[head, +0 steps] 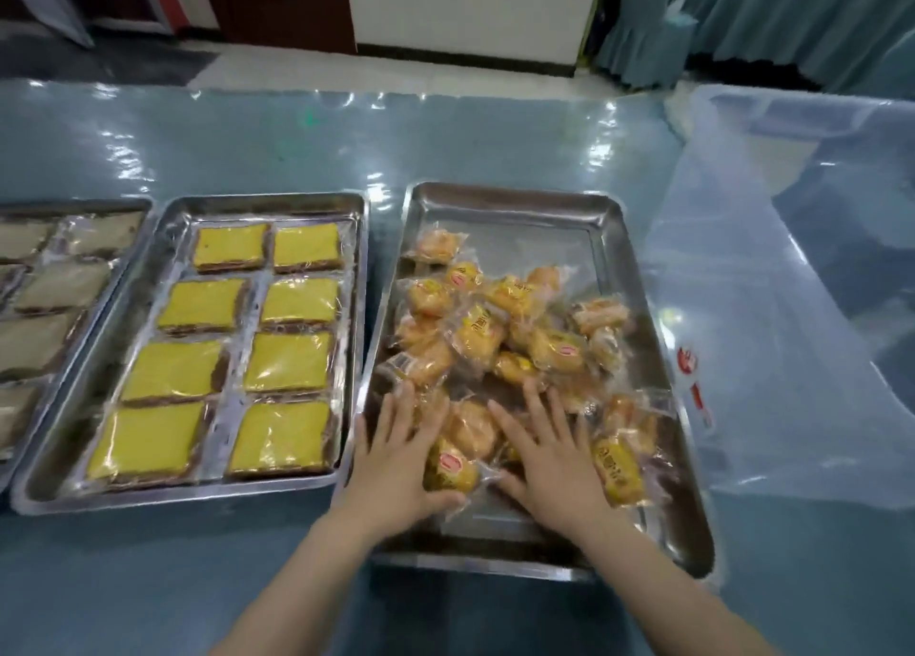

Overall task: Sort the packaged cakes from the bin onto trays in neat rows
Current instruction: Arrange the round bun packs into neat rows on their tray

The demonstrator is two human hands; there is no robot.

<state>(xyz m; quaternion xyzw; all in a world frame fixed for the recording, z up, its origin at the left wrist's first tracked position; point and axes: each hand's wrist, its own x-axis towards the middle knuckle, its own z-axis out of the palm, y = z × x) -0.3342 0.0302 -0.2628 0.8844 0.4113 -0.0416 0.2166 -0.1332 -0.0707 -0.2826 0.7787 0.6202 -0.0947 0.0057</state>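
A steel tray (515, 209) in front of me holds a loose heap of several small golden packaged cakes (475, 333) in clear wrappers. My left hand (396, 457) lies flat with fingers spread on the packets at the tray's near left. One yellow packet (448, 469) lies between my two hands, against my left thumb. My right hand (554, 452) lies flat, fingers spread, on packets near the tray's front middle. Neither hand grips anything. The far end of this tray is bare metal.
To the left, a second steel tray (267, 199) carries yellow-topped packaged cakes (292, 363) in two neat rows. A third tray (74, 207) of pale cakes sits at the far left. A large clear plastic bin (792, 269) stands to the right. The table has a shiny blue cover.
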